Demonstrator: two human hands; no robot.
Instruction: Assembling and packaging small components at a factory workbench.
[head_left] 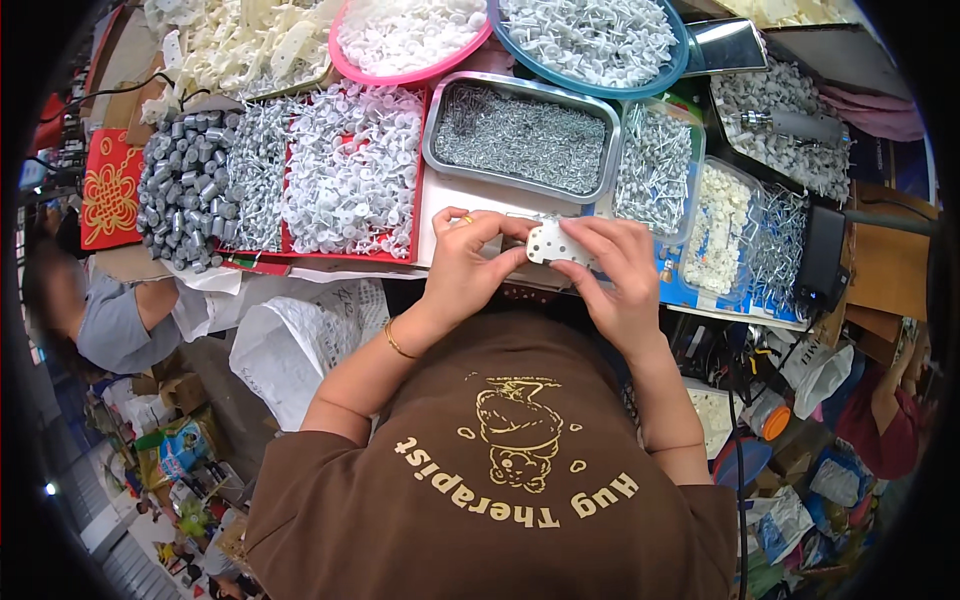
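Observation:
Between my two hands, just over the table's near edge, is a small white plastic part [549, 243] with several round holes in its face. My left hand [475, 258] pinches its left end with thumb and fingertips. On the other end, my right hand [618, 268] grips it with the thumb below and fingers above. A steel tray [432, 150] of small metal pieces lies just beyond the hands. Left of them is a red tray [414, 225] full of white round plastic pieces. A clear container [694, 200] with screws stands nearest my right hand.
Grey metal cylinders [185, 190] are heaped at the left. A pink basin [336, 50] and a blue basin [680, 62] stand at the back. An electric screwdriver [800, 126] rests on a dark tray of white parts at right. Other people [120, 320] are at both sides.

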